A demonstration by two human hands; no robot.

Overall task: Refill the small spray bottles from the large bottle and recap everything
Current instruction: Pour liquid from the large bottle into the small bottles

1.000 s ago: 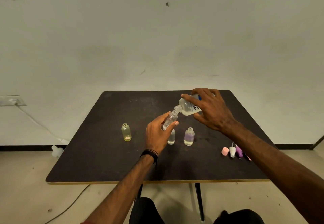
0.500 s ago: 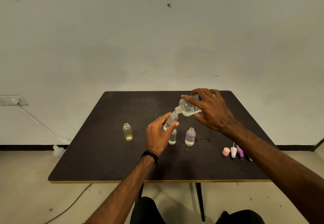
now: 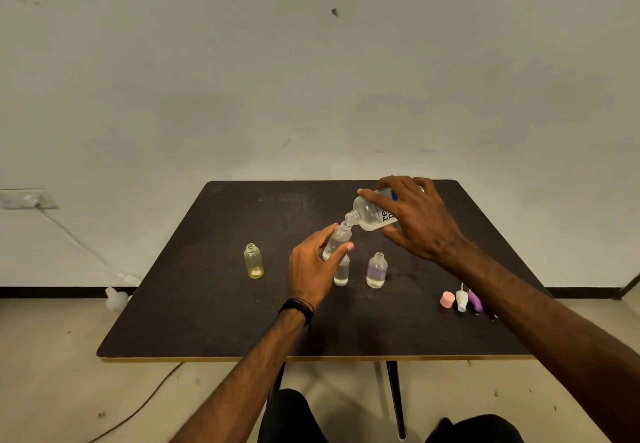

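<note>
Mid-pour now: right hand [image 3: 420,222] grips the large clear labelled plastic bottle [image 3: 372,215], tipped with its neck touching the mouth of a small clear spray bottle [image 3: 335,240], which the left hand [image 3: 311,269] holds tilted above the dark bench [image 3: 207,304]. Fingers of both hands curl round their bottles. Best practice: keep mouths aligned, tilt slowly, stop below the neck. Yellow small bottle [image 3: 254,265] at 9 o'clock, purple-tinted one [image 3: 376,271] at 4 o'clock, both uncapped. Loose caps [image 3: 460,301] lie further right.
</note>
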